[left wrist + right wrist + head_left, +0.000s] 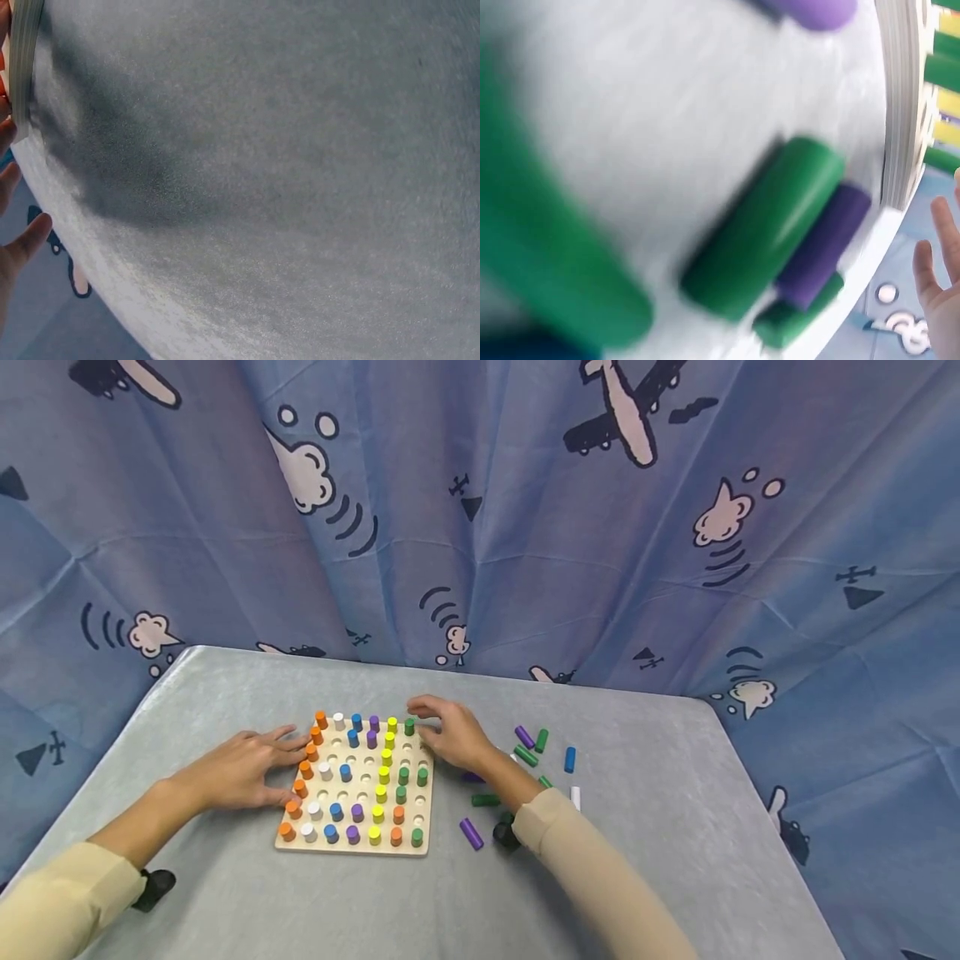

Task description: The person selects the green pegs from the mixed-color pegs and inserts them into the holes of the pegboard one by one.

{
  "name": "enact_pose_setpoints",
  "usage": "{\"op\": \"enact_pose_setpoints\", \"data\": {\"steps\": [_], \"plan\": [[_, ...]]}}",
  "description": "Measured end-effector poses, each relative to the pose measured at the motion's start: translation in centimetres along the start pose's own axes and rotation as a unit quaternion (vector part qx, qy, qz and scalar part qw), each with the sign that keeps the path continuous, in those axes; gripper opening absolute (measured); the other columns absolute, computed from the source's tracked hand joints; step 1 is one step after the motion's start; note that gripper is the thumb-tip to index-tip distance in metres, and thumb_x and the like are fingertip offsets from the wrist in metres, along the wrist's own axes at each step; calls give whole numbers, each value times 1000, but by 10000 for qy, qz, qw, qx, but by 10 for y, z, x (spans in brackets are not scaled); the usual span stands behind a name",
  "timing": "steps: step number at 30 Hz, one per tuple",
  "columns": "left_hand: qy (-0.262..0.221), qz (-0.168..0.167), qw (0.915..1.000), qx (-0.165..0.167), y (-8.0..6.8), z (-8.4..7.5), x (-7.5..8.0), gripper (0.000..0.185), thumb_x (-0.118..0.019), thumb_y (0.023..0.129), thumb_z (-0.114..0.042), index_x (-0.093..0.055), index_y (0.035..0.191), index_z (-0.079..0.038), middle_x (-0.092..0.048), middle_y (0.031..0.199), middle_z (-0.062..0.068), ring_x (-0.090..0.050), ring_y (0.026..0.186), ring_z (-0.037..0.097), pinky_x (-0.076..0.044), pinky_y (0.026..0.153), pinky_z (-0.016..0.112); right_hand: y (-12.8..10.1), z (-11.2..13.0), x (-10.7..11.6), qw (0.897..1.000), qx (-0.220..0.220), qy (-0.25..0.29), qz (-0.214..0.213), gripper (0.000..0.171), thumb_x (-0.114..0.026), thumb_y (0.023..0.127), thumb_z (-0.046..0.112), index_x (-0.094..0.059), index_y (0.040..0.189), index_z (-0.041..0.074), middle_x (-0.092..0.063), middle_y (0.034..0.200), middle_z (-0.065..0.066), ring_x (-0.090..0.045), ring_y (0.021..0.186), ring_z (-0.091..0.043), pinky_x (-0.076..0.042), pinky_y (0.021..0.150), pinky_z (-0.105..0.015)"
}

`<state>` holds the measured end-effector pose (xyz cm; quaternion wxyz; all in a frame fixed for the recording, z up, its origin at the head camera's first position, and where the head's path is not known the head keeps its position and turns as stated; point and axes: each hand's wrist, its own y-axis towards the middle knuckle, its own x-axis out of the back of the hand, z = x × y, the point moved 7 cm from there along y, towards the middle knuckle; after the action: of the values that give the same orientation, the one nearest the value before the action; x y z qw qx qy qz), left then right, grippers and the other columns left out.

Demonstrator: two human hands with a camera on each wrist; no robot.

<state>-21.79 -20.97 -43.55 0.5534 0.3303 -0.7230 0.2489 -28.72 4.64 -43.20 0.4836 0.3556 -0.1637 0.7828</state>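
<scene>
A wooden pegboard (352,843) lies on the grey table, holding columns of orange, white, blue, purple, yellow and green pegs, with several holes bare. My left hand (240,770) rests flat on the table, fingertips against the board's left edge (22,67). My right hand (452,735) hovers at the board's far right corner, fingers relaxed beside the top green peg (409,727) and holding nothing. In the right wrist view its fingers (937,296) are spread past the board edge (900,105), with a loose green peg (765,225) and purple peg (821,244) close by.
Loose pegs lie right of the board: purple (524,737), green (542,741), blue (570,759), white (575,797), green (485,799) and purple (471,833). A blue curtain (525,527) printed with planes hangs behind the table (660,827).
</scene>
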Motion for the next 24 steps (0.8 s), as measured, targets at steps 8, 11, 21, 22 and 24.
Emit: {"op": "enact_pose_setpoints", "data": {"steps": [8, 11, 21, 22, 24], "plan": [[63, 0, 10000, 37, 1, -2, 0, 75, -69, 83, -62, -67, 129, -3, -57, 141, 17, -44, 134, 47, -43, 93, 67, -15, -27, 43, 9995, -169, -146, -207, 41, -66, 90, -7, -62, 130, 3, -71, 119, -9, -64, 116, -25, -44, 105, -49], [65, -17, 10000, 41, 0, -2, 0, 74, -71, 82, -60, -67, 128, -2, -57, 140, 17, -44, 134, 47, -43, 93, 67, -23, -42, 60, 9990, -284, -289, -197, 41, -66, 90, -6, -62, 129, 2, -71, 118, -10, -64, 116, -27, -43, 105, -52], [27, 11, 10000, 42, 0, 1, -2, 76, -68, 84, -63, -66, 129, -3, -57, 141, 17, -43, 135, 46, -43, 94, 66, -57, -92, 104, 9964, -606, -502, -317, 36, -62, 90, -8, -63, 125, -1, -73, 112, -13, -65, 113, -32, -48, 97, -55], [28, 18, 10000, 49, 0, 1, -3, 75, -68, 84, -63, -66, 129, -3, -57, 141, 17, -43, 135, 46, -43, 94, 66, -61, -97, 107, 9960, -667, -496, -343, 35, -61, 90, -8, -63, 124, -2, -73, 111, -14, -64, 112, -33, -48, 97, -56], [26, 36, 10000, 57, 0, 1, -3, 75, -68, 84, -63, -66, 130, -3, -57, 141, 17, -43, 135, 46, -43, 94, 66, -69, -105, 112, 9946, -818, -502, -397, 35, -60, 90, -9, -64, 123, -2, -72, 111, -14, -65, 111, -33, -47, 97, -57]]}}
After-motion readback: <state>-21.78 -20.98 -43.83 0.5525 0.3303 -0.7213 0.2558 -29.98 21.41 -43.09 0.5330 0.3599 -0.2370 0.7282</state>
